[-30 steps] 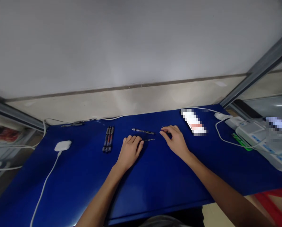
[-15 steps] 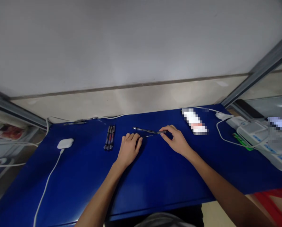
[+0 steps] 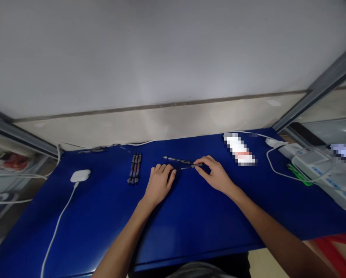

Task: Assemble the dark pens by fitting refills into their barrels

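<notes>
My left hand rests near the middle of the blue table, its thumb and fingers closed on the left end of a thin pen refill. To its right, my right hand pinches a dark pen barrel, whose left end meets the refill's right end. Just beyond both hands lies a pen piece with a clear body, its tip pointing left. Several dark pens lie side by side to the left of my left hand.
A white earphone case with a cable sits at the left. A phone with a blurred screen lies at the right, near power strips and a green packet. More pens lie along the wall.
My right hand has drawn the dark barrel slightly down and off the clear pen piece, and the barrel now lines up with the refill. My left hand has shifted slightly right.
</notes>
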Demonstrator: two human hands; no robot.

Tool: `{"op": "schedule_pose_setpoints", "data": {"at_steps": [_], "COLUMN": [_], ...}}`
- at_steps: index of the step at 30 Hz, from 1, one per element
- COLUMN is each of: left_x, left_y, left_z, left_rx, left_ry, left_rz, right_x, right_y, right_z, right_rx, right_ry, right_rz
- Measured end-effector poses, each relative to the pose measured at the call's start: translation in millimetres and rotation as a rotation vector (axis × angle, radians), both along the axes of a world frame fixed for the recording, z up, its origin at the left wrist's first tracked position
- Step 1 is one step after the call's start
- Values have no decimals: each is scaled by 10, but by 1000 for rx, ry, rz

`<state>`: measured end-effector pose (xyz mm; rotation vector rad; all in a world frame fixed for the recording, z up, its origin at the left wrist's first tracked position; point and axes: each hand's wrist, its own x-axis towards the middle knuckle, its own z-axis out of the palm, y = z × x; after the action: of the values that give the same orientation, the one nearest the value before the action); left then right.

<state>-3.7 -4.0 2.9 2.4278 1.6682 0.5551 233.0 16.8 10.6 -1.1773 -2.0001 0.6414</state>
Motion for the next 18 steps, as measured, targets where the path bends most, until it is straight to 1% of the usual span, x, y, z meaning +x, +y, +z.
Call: {"op": "schedule_pose_setpoints", "data": {"at_steps": [9, 18], "left_x": [1, -8], "left_y": [-3, 6], "left_z": [5, 10], "left_rx": [0, -7], "left_ry": [-1, 8], "left_rz": [6, 10], "right_x": [7, 6], "right_y": [8, 8], "right_z": [4, -10], "right_rx": [17, -4], "right_ry": [3, 9], "right_rz": [9, 9]}}
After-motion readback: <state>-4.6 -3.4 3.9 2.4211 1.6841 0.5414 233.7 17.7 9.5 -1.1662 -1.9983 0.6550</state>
